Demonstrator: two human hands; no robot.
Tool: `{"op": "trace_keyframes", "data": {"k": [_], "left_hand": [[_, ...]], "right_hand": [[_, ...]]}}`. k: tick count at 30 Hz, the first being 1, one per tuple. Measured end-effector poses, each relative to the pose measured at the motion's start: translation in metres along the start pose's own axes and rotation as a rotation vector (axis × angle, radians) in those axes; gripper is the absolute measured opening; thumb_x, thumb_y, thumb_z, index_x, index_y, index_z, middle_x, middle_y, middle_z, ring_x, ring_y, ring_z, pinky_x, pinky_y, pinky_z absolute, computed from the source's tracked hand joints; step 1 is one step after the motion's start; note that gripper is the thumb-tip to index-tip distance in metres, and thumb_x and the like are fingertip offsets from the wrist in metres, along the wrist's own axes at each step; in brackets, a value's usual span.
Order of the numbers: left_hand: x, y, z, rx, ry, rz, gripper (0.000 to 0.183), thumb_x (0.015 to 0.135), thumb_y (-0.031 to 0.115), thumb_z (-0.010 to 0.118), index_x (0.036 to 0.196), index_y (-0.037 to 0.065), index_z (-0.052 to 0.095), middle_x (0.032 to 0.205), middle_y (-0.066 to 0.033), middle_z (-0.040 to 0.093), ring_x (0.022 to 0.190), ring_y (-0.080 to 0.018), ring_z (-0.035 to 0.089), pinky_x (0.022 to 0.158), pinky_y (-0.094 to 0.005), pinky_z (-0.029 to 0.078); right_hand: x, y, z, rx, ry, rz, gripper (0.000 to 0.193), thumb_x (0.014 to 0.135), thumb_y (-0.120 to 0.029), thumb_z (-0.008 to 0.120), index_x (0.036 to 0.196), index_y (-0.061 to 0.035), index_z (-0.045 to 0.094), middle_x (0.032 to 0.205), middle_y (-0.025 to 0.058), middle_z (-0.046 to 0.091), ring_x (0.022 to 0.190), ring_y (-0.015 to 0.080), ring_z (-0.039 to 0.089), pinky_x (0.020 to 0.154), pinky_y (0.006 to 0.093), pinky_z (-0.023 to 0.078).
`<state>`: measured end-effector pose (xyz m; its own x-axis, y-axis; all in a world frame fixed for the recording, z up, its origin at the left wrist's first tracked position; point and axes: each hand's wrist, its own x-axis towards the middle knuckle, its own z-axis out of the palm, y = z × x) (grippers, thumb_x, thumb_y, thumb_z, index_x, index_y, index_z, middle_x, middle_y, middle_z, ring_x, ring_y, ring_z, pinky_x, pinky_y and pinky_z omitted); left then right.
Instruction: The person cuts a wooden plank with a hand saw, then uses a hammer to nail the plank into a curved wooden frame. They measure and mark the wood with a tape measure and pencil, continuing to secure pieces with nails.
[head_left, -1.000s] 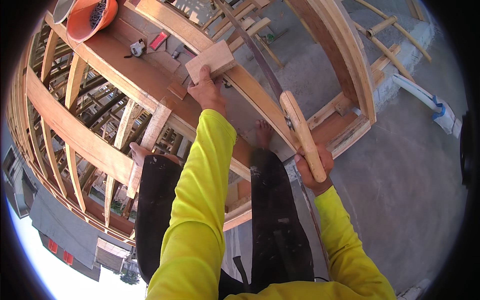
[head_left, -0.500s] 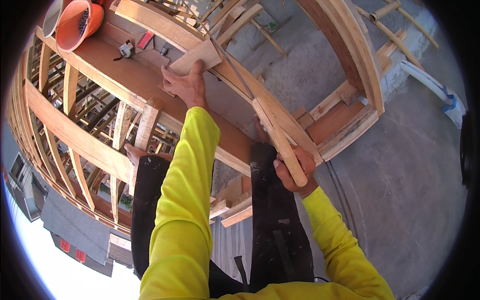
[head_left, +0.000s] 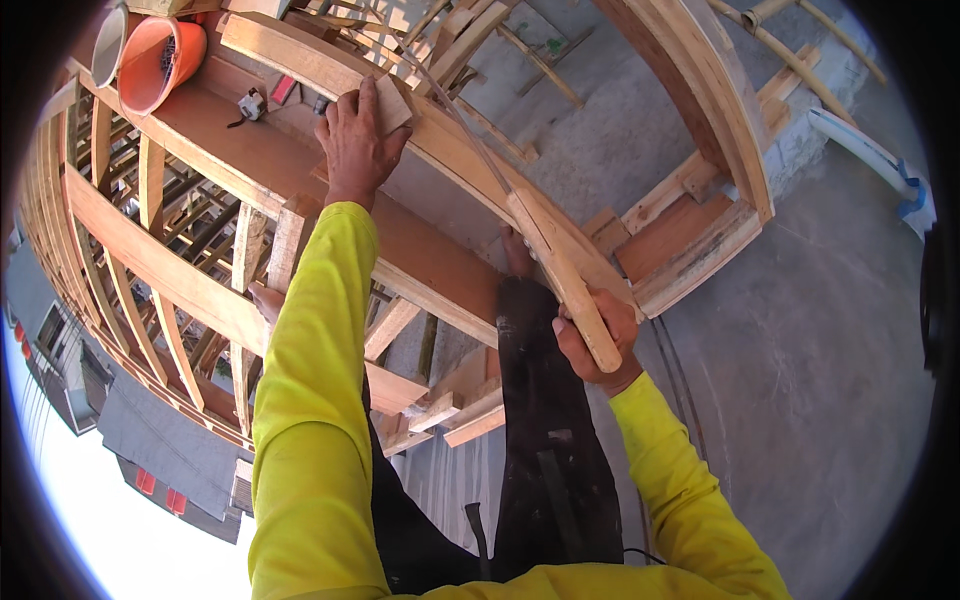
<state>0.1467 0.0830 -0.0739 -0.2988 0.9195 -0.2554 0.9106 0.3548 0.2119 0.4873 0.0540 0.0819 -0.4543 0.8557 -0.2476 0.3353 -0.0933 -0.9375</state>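
My right hand (head_left: 603, 335) is wrapped round the straight wooden handle of a saw (head_left: 565, 285). The long, thin metal blade is seen edge-on and runs up and left past the timber beam (head_left: 465, 150). My left hand (head_left: 360, 140) grips a short wooden block (head_left: 393, 106) against that beam, just left of the blade. Its fingers lie over the block and cover part of it. Whether the blade touches the block I cannot tell.
Wooden formwork trough (head_left: 430, 230) runs beneath my arms, with my feet on its timbers. An orange bucket (head_left: 150, 80) of nails, a tape measure (head_left: 252, 104) and a red item (head_left: 284, 90) sit at upper left. A curved wooden frame (head_left: 735, 110) rises at right above concrete floor (head_left: 800, 350).
My left hand has moved up and left, and the wooden block has shifted and turned with it. The saw in my right hand has barely moved.
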Motion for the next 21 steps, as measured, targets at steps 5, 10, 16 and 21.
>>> {"op": "trace_keyframes", "data": {"k": [5,10,16,21], "left_hand": [[0.007,0.012,-0.011,-0.016,-0.101,-0.096,0.093,0.075,0.04,0.082,0.153,0.012,0.038,0.134,-0.0144,0.053,0.126,-0.0345,0.047,0.109,-0.0526,0.028],[-0.017,0.018,0.011,-0.071,0.043,-0.119,0.091,0.077,0.037,0.081,0.154,0.016,0.036,0.138,-0.0144,0.05,0.129,-0.0348,0.045,0.111,-0.0532,0.027],[-0.007,0.011,0.022,-0.172,0.157,-0.087,0.071,0.087,0.04,0.068,0.149,0.014,0.044,0.135,-0.0141,0.054,0.129,-0.0336,0.046,0.112,-0.0541,0.023],[0.001,0.013,0.048,-0.319,0.407,-0.316,0.03,0.098,0.032,0.051,0.114,0.012,0.067,0.111,-0.0087,0.066,0.115,-0.0289,0.055,0.107,-0.0522,0.024]], "right_hand": [[-0.01,-0.009,-0.022,0.006,-0.037,0.065,0.016,0.077,-0.002,0.071,0.091,0.0009,0.063,0.078,0.0094,0.067,0.066,0.0204,0.067,0.064,0.0303,0.052],[-0.01,-0.011,-0.029,-0.036,-0.087,-0.023,0.018,0.077,-0.003,0.072,0.092,0.0015,0.064,0.078,0.0105,0.067,0.065,0.0225,0.067,0.062,0.0313,0.052],[0.001,-0.011,-0.022,-0.002,-0.103,-0.084,0.018,0.076,-0.003,0.073,0.091,0.0009,0.063,0.078,0.0126,0.067,0.063,0.0246,0.066,0.061,0.0323,0.051],[0.004,-0.007,-0.017,0.016,-0.175,-0.115,0.016,0.073,0.0,0.072,0.087,-0.0009,0.062,0.072,0.0115,0.063,0.057,0.0253,0.064,0.056,0.0318,0.05]]}}
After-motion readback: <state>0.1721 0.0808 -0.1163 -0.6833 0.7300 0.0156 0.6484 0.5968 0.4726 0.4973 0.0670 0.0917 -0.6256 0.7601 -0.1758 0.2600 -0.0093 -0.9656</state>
